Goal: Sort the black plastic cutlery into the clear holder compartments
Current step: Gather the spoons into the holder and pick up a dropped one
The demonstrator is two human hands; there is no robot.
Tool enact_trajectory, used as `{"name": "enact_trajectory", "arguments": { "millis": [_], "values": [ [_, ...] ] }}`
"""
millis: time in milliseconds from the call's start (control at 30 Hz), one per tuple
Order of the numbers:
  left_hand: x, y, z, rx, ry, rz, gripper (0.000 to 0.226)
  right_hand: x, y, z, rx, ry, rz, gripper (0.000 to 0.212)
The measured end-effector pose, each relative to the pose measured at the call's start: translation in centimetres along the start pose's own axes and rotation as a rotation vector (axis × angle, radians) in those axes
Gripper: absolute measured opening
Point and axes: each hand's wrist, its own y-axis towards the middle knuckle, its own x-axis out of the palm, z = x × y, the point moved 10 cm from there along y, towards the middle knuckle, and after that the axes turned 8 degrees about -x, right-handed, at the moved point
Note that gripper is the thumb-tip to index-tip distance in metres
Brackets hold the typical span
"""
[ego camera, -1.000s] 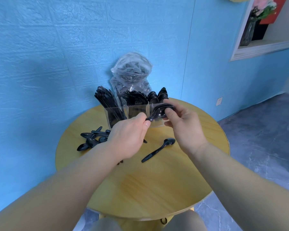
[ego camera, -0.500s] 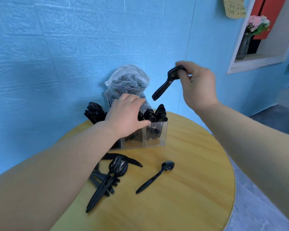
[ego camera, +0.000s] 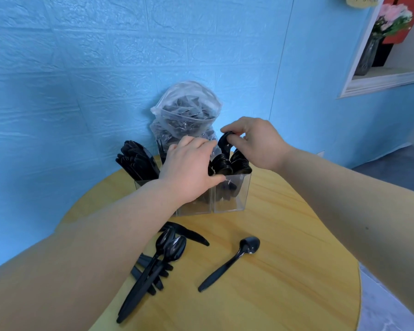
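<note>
The clear holder (ego camera: pixel 233 199) stands at the back of the round wooden table (ego camera: pixel 285 283), full of black cutlery: knives (ego camera: pixel 136 161) in its left compartment, spoons (ego camera: pixel 234 163) in its right one. My right hand (ego camera: pixel 256 142) pinches the bowl of a black spoon (ego camera: pixel 225 142) whose handle points down into the right compartment. My left hand (ego camera: pixel 189 170) rests over the middle compartment and grips the holder's top edge, hiding what stands there. Loose on the table lie a single spoon (ego camera: pixel 230 263) and a small pile of spoons and other pieces (ego camera: pixel 158 266).
A clear plastic bag (ego camera: pixel 184 115) with more black cutlery leans against the blue wall behind the holder. A niche at the upper right holds a vase of flowers (ego camera: pixel 378 37). The table's right edge drops to a grey floor (ego camera: pixel 392 306).
My right hand has come down from high above the holder, bringing the spoon to the right compartment. My left hand has stayed on top of the holder.
</note>
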Motion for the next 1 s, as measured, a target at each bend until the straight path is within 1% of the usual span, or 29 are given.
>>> {"name": "enact_trajectory", "arguments": {
  "millis": [100,167,233,333,400,433,500,533,633,700,733,833,867,933,1000],
  "values": [
    [-0.2,0.0,-0.1,-0.005,-0.011,0.035,0.077,2.6,-0.4,0.3,0.009,0.021,-0.167,0.038],
    [-0.1,0.0,-0.2,-0.011,-0.01,0.029,0.08,3.1,-0.9,0.8,0.071,0.129,-0.194,0.041],
    [-0.1,0.1,-0.1,-0.008,0.002,0.016,0.084,2.4,-1.4,1.6,0.114,0.217,-0.143,0.045],
    [-0.3,0.4,0.3,0.024,0.039,-0.01,0.09,0.3,-1.8,2.9,0.13,0.27,-0.017,0.05],
    [-0.1,0.7,0.9,0.05,0.062,-0.05,0.093,0.0,-2.2,3.9,0.174,0.304,-0.019,0.051],
    [0.1,0.8,1.1,0.061,0.071,-0.077,0.094,0.4,-2.5,4.2,0.195,0.321,-0.056,0.056],
    [0.6,0.9,1.4,0.073,0.086,-0.127,0.097,1.8,-3.1,4.5,0.231,0.374,-0.168,0.077],
    [0.8,0.9,1.5,0.076,0.091,-0.146,0.097,2.4,-3.4,4.5,0.244,0.406,-0.227,0.083],
    [1.2,1.0,1.4,0.081,0.105,-0.182,0.093,3.6,-4.2,4.5,0.252,0.434,-0.349,0.09],
    [1.2,1.1,1.3,0.079,0.1,-0.166,0.082,3.8,-4.2,4.8,0.226,0.313,-0.361,0.087],
    [1.1,1.1,1.2,0.076,0.089,-0.143,0.074,3.7,-4.1,4.7,0.196,0.227,-0.334,0.08],
    [0.7,0.9,1.1,0.066,0.056,-0.082,0.055,2.5,-3.4,3.7,0.055,0.061,-0.157,0.046],
    [0.6,0.8,1.0,0.066,0.052,-0.066,0.051,2.1,-3.4,3.4,0.033,0.038,-0.115,0.041],
    [0.3,0.7,1.1,0.072,0.058,-0.038,0.047,1.9,-3.5,3.2,0.022,0.011,-0.111,0.042],
    [0.3,0.6,1.1,0.075,0.062,-0.024,0.046,2.2,-3.7,3.1,0.032,0.046,-0.167,0.051]
  ]
}}
